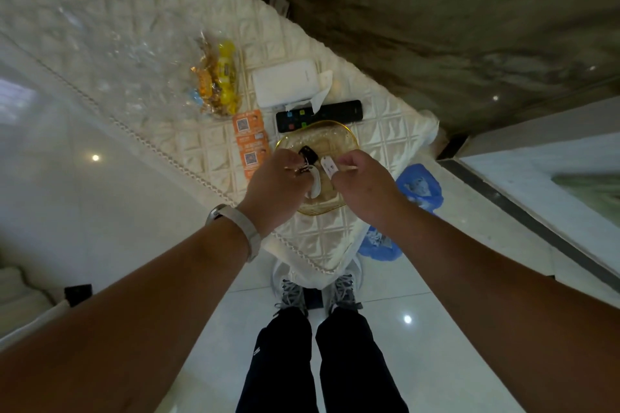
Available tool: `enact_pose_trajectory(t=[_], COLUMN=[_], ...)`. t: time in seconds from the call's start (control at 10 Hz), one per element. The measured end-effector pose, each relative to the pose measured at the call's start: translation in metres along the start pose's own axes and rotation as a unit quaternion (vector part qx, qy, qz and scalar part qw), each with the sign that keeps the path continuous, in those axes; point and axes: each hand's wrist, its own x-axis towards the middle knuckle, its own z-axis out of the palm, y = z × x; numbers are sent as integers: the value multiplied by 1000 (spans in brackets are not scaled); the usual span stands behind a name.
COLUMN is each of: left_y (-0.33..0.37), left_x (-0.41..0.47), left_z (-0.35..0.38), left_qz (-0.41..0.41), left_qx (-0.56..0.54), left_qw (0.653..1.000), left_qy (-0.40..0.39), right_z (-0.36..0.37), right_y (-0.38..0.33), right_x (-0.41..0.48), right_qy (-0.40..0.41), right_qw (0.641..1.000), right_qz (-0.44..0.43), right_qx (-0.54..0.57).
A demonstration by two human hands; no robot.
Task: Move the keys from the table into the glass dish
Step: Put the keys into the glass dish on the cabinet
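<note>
Both hands were over the dish (335,131) when I looked. The left hand (273,183) had its grip closed round the keys (303,168): a bunch with brassy metal showing at the fingers, a black fob (307,152) sticking up from it, and a white loop or strap (315,184) hanging down toward the glass. The right hand (360,183) pinched a small white tag (328,167) between thumb and finger, and that tag seemed to belong to the same bunch, though I could not see the join.

The dish, amber-tinted with a gilt rim, sat near the corner of the desk (151,54), on its quilted cream cover. The bunch hung right above the middle of it. Whether the strap's low end already touched the glass I could not tell; the hands hid that part.

So, as I judged it, the lift and carry were done and only the letting go was left: lower the bunch, open both grips, draw the hands away. I saw no other keys lying on the cover, so this looked to be the whole load.

Behind the dish lay a black remote (339,111), a white tissue pack (285,85), some orange cards (250,141) and a bag of sweets (216,80), all clear of the hands.
</note>
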Motion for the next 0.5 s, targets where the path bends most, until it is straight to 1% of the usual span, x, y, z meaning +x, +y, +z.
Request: enact_pose_trajectory(t=[0.1,0.2,0.3,0.4,0.5], left_y=[14,38,73,113,152], left_x=[-25,-53,-85,-120,-158], left_z=[-26,-58,-99,-143,-181], left_qz=[96,184,248,280,302], left_qx=[127,217,293,335,366], left_qw=[987,959,923,899,877], left_qy=[-9,-5,27,48,74], right_z=[-17,-40,-67,-95,-122], right_y=[-19,-49,-90,-136,-183], right_x=[-20,-47,-81,-116,-154], right_qy=[15,29,24,15,26], right_qw=[998,989,973,952,930], right_qz=[-36,-92,-141,-179,-228], right_qx=[-50,-113,-183,-248,-287])
